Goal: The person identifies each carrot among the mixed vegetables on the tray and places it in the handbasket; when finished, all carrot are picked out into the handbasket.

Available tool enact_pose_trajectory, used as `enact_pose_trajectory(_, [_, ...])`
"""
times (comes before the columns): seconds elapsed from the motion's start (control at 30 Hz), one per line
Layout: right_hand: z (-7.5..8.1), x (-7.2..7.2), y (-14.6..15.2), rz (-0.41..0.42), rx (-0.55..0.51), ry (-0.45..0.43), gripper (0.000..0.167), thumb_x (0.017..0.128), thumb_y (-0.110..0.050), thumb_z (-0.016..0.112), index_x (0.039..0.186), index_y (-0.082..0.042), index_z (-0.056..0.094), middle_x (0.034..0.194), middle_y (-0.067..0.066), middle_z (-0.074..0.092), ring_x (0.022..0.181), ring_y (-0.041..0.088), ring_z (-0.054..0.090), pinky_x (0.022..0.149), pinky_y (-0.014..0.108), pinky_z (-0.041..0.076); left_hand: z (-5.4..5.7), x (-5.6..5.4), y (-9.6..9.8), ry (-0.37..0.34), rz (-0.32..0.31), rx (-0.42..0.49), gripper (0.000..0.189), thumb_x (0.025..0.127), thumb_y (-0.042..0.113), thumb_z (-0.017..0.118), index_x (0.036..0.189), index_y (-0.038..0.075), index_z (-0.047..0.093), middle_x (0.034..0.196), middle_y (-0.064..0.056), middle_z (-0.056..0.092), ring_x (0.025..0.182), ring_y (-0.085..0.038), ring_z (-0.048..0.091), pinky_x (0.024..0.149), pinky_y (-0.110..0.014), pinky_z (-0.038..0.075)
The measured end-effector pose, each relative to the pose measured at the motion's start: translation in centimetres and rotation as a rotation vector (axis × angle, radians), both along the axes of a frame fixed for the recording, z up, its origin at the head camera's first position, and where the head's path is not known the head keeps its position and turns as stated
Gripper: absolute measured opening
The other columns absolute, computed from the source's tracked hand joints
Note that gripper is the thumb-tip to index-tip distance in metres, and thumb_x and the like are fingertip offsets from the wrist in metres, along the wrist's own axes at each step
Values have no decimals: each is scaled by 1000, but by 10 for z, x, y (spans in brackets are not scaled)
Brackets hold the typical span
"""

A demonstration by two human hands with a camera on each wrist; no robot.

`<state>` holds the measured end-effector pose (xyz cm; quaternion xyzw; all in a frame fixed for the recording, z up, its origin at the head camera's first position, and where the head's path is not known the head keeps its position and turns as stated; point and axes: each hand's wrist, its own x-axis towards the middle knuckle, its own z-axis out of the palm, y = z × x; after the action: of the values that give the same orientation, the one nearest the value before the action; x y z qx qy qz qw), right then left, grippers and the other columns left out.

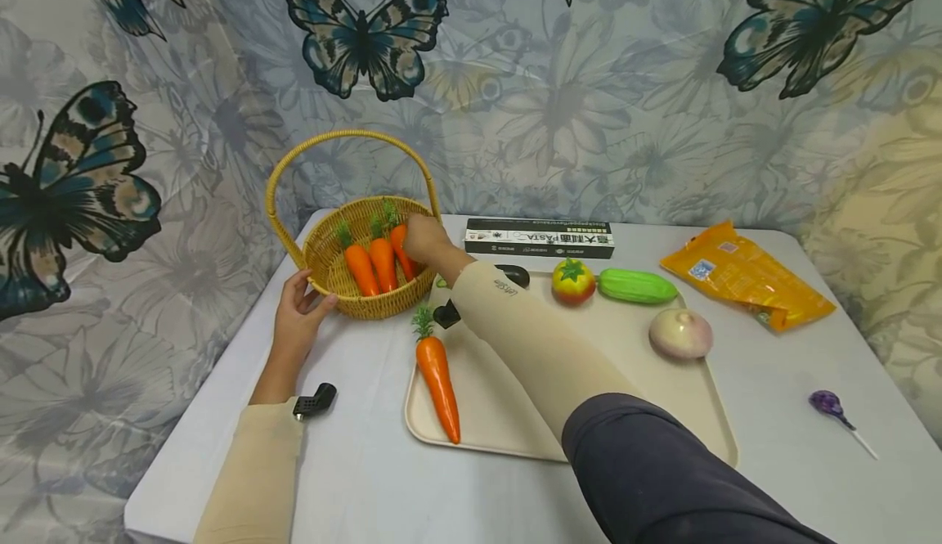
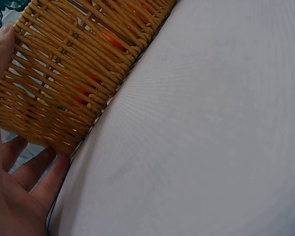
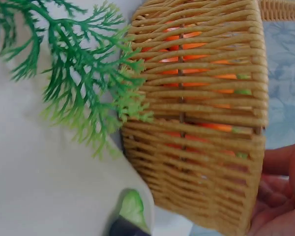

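Plainly, the head view takes in the whole basket point(image 1: 368, 308) on the table point(image 1: 353, 478), with three carrots point(image 1: 383, 261) lying inside, leafy tops to the far side; both wrist views show only orange patches of them through the weave. The left wrist view makes clear that the left hand point(image 1: 294, 321) has a wide grip, thumb and fingers spread against the basket's side. The right wrist view shows the green end of a dark eggplant point(image 3: 132, 209) in the tray point(image 1: 515, 425), barely visible from the head. The right hand point(image 1: 430, 243) is at the basket's right rim, just beside the rightmost carrot; whether its grip holds that carrot I cannot tell. A fourth carrot point(image 1: 437, 380) lies on the tray's left side, apart from both hands.
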<state>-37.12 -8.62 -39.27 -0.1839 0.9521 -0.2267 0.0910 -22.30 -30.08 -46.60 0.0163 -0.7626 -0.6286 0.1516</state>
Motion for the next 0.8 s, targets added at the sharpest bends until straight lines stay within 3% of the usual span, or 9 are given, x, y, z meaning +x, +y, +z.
enact_pose_trajectory(0.1, [4,1,7,25,-93,-55,49,97,-10,53,145,-9,46,123,7,63,81,18,56,63,26,44,2,0,0,5,-2,-5,71,90,6,71,146,-3,29,156,-19,26,134,-42,35,108,-55,33])
enact_pose_trajectory(0.23, [8,6,21,42,-279,-113,48,96,-12,60,143,-9,48,109,6,66,73,15,56,59,25,46,4,1,-1,-1,0,-18,70,90,7,71,146,-3,29,157,-18,24,134,-42,35,108,-53,34])
enact_pose_trajectory(0.43, [10,25,51,36,-475,-115,41,96,-14,63,135,-8,54,100,3,62,82,22,62,62,27,49,4,0,-1,-11,-12,-21,73,90,10,71,147,-2,27,158,-17,22,135,-41,35,108,-51,34])
enact_pose_trajectory(0.63, [10,52,76,36,-605,-206,38,96,-10,62,133,-7,53,104,7,60,96,30,64,72,29,57,1,1,0,-20,2,-4,72,90,10,72,147,-1,29,158,-16,23,135,-40,35,109,-50,33])
enact_pose_trajectory(0.8, [2,74,92,13,-696,-256,38,95,-7,63,131,-2,54,104,11,60,96,33,64,80,39,57,1,2,1,-22,-1,4,73,90,12,71,147,0,28,158,-16,22,135,-40,35,110,-51,32])
